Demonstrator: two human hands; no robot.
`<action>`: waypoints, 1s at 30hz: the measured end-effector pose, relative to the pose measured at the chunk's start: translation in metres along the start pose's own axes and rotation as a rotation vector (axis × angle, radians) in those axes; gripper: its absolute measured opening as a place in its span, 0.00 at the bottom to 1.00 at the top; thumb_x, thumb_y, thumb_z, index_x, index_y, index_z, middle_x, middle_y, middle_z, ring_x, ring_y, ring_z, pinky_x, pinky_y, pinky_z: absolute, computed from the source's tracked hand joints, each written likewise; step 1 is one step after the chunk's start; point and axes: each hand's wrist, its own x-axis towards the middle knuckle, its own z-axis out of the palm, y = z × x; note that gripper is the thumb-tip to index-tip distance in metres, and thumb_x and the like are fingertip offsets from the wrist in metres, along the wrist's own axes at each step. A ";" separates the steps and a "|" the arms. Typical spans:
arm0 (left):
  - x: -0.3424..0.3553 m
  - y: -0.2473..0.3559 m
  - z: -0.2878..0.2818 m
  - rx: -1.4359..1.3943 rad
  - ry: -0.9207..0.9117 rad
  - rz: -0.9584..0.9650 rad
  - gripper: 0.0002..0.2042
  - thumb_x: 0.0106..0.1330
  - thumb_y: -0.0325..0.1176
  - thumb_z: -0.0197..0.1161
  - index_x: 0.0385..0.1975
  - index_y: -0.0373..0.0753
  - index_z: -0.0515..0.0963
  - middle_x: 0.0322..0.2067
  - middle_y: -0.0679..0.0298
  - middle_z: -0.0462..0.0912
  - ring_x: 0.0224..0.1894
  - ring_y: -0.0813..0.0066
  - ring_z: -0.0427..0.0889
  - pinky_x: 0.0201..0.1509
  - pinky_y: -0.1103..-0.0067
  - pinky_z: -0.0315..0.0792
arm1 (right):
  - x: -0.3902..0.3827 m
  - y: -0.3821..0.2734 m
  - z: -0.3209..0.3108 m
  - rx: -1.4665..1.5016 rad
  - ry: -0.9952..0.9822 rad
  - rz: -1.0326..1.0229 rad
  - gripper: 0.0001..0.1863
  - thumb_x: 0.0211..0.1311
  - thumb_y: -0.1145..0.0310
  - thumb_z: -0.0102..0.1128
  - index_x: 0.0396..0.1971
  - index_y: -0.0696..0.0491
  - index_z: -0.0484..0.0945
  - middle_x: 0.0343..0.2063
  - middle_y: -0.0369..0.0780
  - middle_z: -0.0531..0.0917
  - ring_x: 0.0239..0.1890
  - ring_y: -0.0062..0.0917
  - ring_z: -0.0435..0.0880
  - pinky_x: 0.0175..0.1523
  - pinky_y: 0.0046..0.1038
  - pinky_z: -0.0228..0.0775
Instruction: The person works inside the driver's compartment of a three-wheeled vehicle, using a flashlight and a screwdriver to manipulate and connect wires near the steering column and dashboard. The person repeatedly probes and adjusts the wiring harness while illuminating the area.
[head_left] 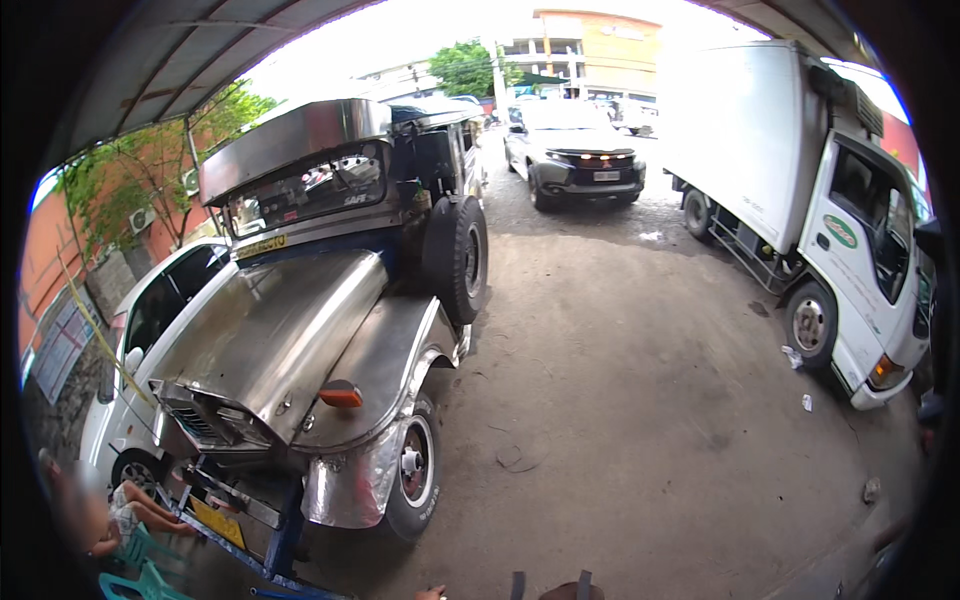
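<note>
Neither my left hand nor my right hand shows in the head view. At the bottom edge lies a small skin-coloured patch (pixel 432 593); I cannot tell what part of me it is. Beside it sits a dark strapped shape (pixel 560 590), cut off by the frame. Straight ahead on the left stands a bare-metal jeepney (pixel 300 330) with its hood shut, an orange lamp (pixel 341 393) on its fender and a spare tyre (pixel 457 258) on its side. Its front wheel (pixel 412 470) is the part closest to me.
A white box truck (pixel 760 140) is parked at the right, a dark SUV (pixel 580 155) behind, a white car (pixel 150 320) left of the jeepney. A person (pixel 120 515) sits by teal plastic chairs (pixel 140 570) at lower left. Bits of litter (pixel 792 355) lie on the dirt ground (pixel 620 400).
</note>
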 end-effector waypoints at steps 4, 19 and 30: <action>-0.007 0.158 0.120 0.423 -0.169 0.318 0.18 0.59 0.45 0.75 0.38 0.38 0.81 0.25 0.68 0.79 0.21 0.74 0.76 0.21 0.71 0.69 | 0.136 -0.348 -0.020 0.106 -0.095 -0.437 0.10 0.65 0.70 0.60 0.40 0.61 0.81 0.23 0.39 0.83 0.23 0.23 0.82 0.26 0.26 0.73; 0.215 0.584 0.648 0.761 -0.911 1.016 0.19 0.57 0.38 0.66 0.42 0.31 0.75 0.42 0.44 0.78 0.44 0.41 0.80 0.48 0.59 0.74 | 0.201 -0.848 0.062 0.254 -0.483 -0.803 0.16 0.67 0.71 0.64 0.51 0.62 0.79 0.38 0.41 0.85 0.35 0.25 0.84 0.37 0.26 0.77; 0.439 0.837 0.857 0.619 -0.613 0.918 0.22 0.58 0.41 0.72 0.43 0.34 0.70 0.34 0.45 0.82 0.39 0.43 0.83 0.38 0.59 0.74 | 0.484 -1.217 0.118 0.194 -0.773 -0.766 0.11 0.66 0.78 0.60 0.46 0.64 0.78 0.37 0.43 0.85 0.30 0.23 0.83 0.33 0.23 0.75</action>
